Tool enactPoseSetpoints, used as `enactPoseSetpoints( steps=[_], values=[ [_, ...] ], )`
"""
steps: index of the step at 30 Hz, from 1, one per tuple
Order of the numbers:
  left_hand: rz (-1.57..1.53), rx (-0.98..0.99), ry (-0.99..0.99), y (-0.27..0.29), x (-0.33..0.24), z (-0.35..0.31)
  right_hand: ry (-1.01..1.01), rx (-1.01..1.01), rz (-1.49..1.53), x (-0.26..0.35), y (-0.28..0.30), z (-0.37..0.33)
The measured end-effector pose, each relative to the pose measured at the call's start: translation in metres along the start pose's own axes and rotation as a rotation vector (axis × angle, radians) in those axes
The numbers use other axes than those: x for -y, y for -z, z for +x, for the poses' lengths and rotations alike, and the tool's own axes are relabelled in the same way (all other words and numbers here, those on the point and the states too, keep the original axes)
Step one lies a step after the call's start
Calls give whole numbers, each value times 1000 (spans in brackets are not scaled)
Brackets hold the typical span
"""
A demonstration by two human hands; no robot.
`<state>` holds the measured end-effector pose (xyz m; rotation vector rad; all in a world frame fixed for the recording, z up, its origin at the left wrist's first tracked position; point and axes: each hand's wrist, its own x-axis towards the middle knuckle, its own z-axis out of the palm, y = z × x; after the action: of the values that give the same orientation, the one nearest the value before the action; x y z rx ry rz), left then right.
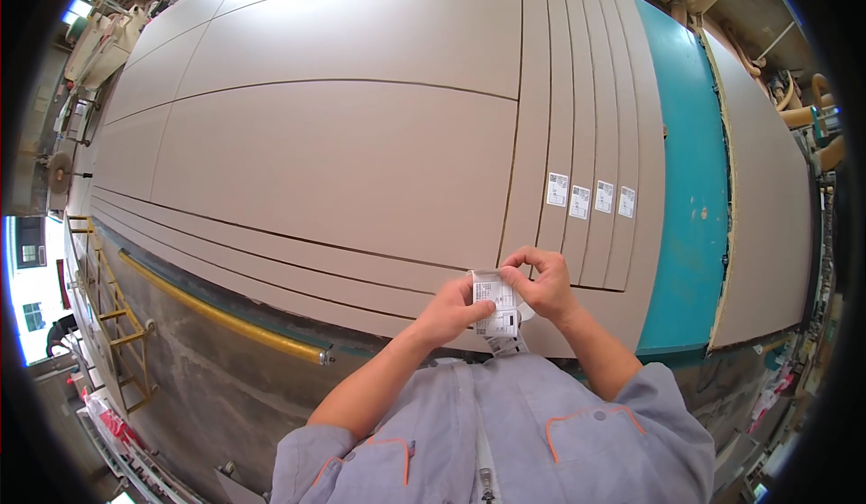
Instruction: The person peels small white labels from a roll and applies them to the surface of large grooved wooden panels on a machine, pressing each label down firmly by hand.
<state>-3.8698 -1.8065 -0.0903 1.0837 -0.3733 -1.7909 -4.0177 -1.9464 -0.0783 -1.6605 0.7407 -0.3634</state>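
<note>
My left hand (445,314) grips a strip of white printed labels (499,325), its thumb lying across the front. The lower end of the strip hangs toward my jacket. At the strip's upper right corner, my right hand (545,286) has thumb and forefinger pinched together on the label edge; whether a label is peeling there I cannot tell. Both hands are above the near edge of a large beige panel (343,157), which is cut into rectangles and narrow strips. Several white labels (580,201) are stuck side by side on the narrow strips at the right.
A teal table surface (681,143) shows beyond the panel's right side, with another beige board (767,188) past it. A yellow roller (225,310) runs along the near left edge. Yellow metal steps (113,314) stand at the left.
</note>
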Motion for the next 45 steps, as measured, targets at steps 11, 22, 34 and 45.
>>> enactPoseSetpoints(
  steps=[11, 22, 34, 45],
  values=[
    [-17, -48, -23, 6, 10, -14, 403, -553, -864, -22, 72, 108],
    [-84, -96, -52, 22, 13, -22, 372, -374, -1183, -45, 42, 156],
    [-88, -82, -31, 33, 18, -21, 276, -256, -1168, -54, 24, 130],
    [-45, -120, -75, 22, 16, -40, 166, -90, -1074, -71, 18, 107]
  ],
)
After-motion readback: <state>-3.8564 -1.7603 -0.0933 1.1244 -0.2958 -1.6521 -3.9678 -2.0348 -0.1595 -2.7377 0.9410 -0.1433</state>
